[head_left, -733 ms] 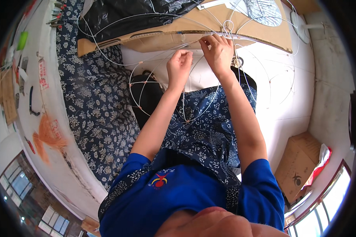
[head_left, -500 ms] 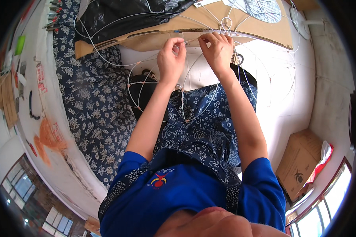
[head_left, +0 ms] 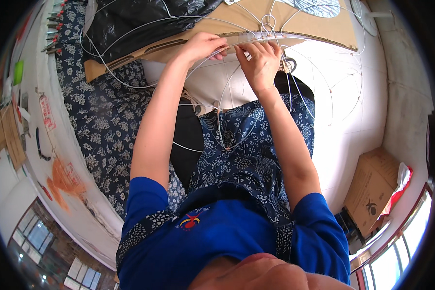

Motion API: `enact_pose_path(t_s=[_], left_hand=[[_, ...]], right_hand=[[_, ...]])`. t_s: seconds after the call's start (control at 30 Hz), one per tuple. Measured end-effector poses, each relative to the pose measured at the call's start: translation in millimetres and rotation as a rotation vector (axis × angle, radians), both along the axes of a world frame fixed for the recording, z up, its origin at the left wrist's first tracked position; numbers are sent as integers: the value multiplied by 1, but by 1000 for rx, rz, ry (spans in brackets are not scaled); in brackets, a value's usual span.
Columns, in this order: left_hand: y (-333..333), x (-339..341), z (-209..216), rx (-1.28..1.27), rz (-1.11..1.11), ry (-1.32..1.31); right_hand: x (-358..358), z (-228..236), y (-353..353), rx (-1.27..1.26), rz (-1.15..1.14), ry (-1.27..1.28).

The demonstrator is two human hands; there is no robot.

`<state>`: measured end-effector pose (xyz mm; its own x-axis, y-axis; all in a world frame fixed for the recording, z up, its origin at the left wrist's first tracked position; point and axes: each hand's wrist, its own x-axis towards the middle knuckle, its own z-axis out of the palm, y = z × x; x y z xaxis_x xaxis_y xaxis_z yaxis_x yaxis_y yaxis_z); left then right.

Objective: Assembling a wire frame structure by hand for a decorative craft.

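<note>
A large frame of thin white wire [head_left: 227,149], bent into loops and curves, spreads over my lap and away from me. Its wires meet at small wrapped joints, and a small round loop stands up near the far middle. My left hand [head_left: 205,47] is beside one curved wire, with thumb and fingers pinched together. To the right of it, my right hand [head_left: 260,60] has its fingers bent down at the wires below the loop. Whatever lies between the fingertips of either hand is too small or hidden to make out.
Beyond my hands lie a brown cardboard sheet [head_left: 319,36] and black plastic sheeting [head_left: 140,29]. Blue flowered cloth [head_left: 101,130] covers the left side, with several red-and-grey clip-like tools [head_left: 54,26] along its far edge. A cardboard box [head_left: 374,188] stands at the right.
My left hand has moved left and farther away, its forearm swinging outward. The right hand has shifted slightly left. A thin strand that stretched between the fingertips no longer shows clearly.
</note>
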<state>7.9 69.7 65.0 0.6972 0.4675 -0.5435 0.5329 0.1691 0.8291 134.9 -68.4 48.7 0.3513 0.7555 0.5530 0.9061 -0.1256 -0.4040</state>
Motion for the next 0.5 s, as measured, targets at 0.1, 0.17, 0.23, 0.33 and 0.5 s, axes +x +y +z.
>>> enact_pose_path(t_s=[0.1,0.17,0.23,0.33,0.5], left_hand=[[3,10,-1,-164,-32,35],[5,14,-2,-247,-48,33],[7,16,-3,-345,-121,25],[11,14,-5,-443,-147,-47],[13,15,-3,-480,-136,-19]], right_hand=[[-1,0,0,3,-3,8],[-1,-1,1,-9,-6,13],[0,-3,1,47,-9,47],[1,-4,2,19,-66,12],[-1,-5,4,2,-76,25]])
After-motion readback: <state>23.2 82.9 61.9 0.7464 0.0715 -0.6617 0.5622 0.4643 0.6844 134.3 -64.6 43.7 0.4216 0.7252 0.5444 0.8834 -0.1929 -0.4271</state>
